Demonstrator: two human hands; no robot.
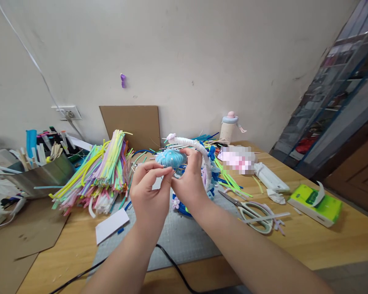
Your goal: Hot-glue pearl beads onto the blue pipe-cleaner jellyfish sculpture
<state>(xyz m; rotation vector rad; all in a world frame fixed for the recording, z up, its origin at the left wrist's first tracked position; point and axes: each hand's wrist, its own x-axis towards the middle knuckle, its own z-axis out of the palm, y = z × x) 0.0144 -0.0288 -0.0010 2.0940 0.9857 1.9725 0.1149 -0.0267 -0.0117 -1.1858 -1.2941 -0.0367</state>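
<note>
Between my two hands is a light-blue fuzzy pompom-like piece [171, 158] dotted with small pale beads. My right hand [190, 175] grips its right side with thumb and fingers. Below it, the thumb and fingertips of my left hand [151, 185] are pinched together at the piece's underside; what they pinch is too small to make out. Just behind stands a curved white fuzzy-stem arch [188, 142] with blue flowers down its right side. Its base, with a small pink flower [176, 201], is partly hidden by my right hand.
A grey cutting mat [184, 241] lies on the wooden table. Scissors [254, 214], a green tissue pack [315, 204] and a bottle [228, 128] are right. Left are bundled pipe cleaners [110, 171], a white card [112, 226] and a metal container [43, 175]. A black cable [174, 265] crosses in front.
</note>
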